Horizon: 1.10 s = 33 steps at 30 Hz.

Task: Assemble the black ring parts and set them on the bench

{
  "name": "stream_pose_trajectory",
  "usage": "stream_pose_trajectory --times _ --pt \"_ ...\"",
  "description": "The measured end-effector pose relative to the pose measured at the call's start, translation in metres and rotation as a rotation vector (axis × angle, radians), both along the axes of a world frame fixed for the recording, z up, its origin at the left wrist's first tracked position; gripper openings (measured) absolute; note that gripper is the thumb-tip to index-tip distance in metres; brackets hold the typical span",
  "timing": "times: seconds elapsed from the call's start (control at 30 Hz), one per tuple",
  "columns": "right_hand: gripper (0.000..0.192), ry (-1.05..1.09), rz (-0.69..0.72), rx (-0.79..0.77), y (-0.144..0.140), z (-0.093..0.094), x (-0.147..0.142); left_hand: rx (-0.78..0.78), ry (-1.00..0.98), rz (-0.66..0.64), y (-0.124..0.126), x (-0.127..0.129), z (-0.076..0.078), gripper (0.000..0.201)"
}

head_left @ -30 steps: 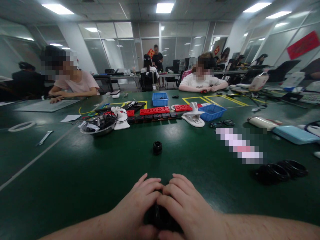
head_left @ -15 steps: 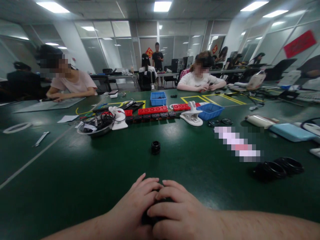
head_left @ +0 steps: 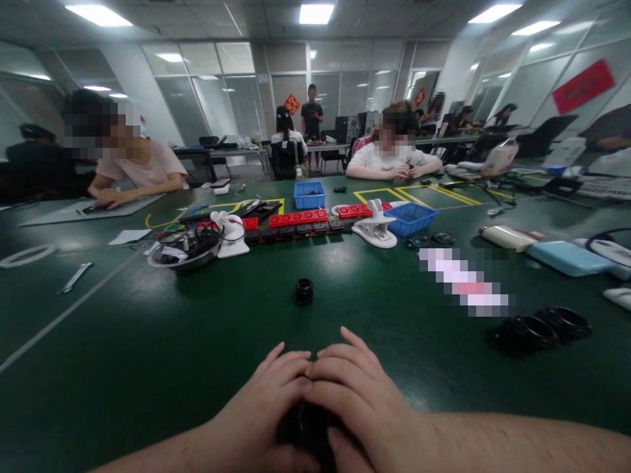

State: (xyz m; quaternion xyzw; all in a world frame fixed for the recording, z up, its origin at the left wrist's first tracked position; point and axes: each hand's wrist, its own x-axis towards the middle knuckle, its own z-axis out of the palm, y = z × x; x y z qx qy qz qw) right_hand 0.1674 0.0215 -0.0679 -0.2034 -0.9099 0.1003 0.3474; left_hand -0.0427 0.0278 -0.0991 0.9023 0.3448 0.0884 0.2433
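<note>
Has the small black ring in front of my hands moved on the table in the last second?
No. The black ring keeps its place below the red strip; both shift together in the picture, so only the camera moved.

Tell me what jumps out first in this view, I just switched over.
Both hands meet at the bottom centre: the left hand and right hand are closed together around a dark object, mostly hidden. Just beyond them a small black ring-shaped part stands alone on the green table. At right lie stacked black rings.

Blue bins, red strips, glasses
</note>
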Motion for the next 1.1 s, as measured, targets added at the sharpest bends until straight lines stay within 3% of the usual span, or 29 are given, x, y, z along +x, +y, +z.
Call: stream_pose_trajectory --times 0.13,0.27,0.53,0.73,0.9,1.1 --pt "0.037 -0.010 0.007 -0.177 0.001 -0.003 -0.001 0.004 -0.003 -0.008 0.000 0.001 0.003 0.068" --pt "0.045 -0.057 -0.003 -0.228 0.002 -0.011 -0.007 -0.024 0.038 -0.014 -0.001 0.001 0.005 0.065" --pt "0.023 -0.060 0.117 -0.115 0.004 -0.010 -0.011 -0.019 0.012 -0.004 -0.001 0.001 0.002 0.067" --pt "0.037 -0.126 0.195 0.008 0.006 -0.012 -0.008 -0.007 0.010 -0.017 0.001 0.000 0.000 0.068" --pt "0.023 -0.316 0.209 0.034 0.005 -0.002 -0.005 -0.019 -0.013 0.019 0.000 0.000 -0.001 0.063" --pt "0.021 -0.293 0.215 0.129 0.006 0.001 -0.004 -0.009 -0.007 0.026 0.000 0.000 -0.003 0.062"
